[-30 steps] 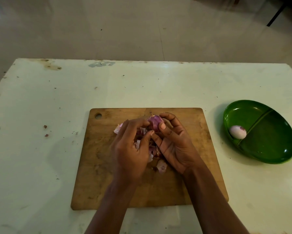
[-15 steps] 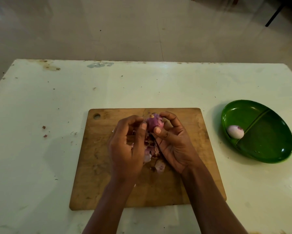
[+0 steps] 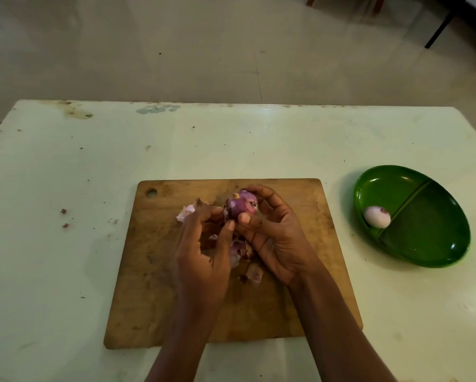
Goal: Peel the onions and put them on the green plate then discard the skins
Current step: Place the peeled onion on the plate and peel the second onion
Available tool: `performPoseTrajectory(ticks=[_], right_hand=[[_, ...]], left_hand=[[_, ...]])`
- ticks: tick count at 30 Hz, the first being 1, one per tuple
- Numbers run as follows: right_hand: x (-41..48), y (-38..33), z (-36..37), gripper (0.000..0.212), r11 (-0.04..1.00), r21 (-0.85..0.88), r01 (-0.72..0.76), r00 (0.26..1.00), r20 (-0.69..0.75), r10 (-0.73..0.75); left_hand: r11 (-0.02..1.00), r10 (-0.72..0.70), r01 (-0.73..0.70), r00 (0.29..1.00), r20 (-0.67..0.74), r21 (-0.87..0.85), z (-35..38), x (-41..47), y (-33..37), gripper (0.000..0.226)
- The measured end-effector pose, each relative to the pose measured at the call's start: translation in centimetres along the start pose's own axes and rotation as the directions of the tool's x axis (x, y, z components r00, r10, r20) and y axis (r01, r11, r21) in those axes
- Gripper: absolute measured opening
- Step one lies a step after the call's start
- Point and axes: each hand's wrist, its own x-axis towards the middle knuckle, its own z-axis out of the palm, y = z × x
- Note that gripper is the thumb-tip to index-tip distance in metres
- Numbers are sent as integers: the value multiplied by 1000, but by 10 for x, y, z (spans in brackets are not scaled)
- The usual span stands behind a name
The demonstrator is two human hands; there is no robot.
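On the pale stained counter (image 3: 66, 175) a rectangular wooden cutting board (image 3: 154, 285) is laid. Over it the left hand (image 3: 203, 257) is held with fingers curled and its thumb tip brought against the underside of a small round purple onion (image 3: 242, 204); whether a strip of skin is pinched cannot be told. Loose papery pink skins (image 3: 254, 272) are scattered on the board beneath. The onion is gripped above the board by the right hand (image 3: 275, 238), between thumb and curled fingers. Well to the right an oval divided green plate (image 3: 429, 232) is set, with one peeled pale onion (image 3: 376, 216) in its left compartment. The slick bulb could be squeezed out of the grip and sent rolling, or flesh could be torn away by too deep a pull.
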Motion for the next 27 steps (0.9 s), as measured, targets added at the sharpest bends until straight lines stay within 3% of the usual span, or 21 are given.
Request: performPoseTrajectory(ticks=[7, 13, 22, 27], right_hand=[[-3, -4, 5, 27, 998, 61, -5, 1000, 10, 4], [-4, -2, 6, 20, 991, 136, -15, 1000, 18, 13], [-2, -1, 3, 34, 992, 125, -1, 1000, 29, -3], [0, 0, 1, 48, 991, 134, 17, 998, 64, -26]], left_hand=[[998, 58, -57, 998, -16, 31, 1, 13, 14, 23], [976, 137, -153, 985, 105, 158, -4, 19, 19, 36], [938, 187, -225, 969, 160, 262, -6, 21, 24, 54], [922, 173, -213, 973, 150, 323, -3, 18, 29, 54]])
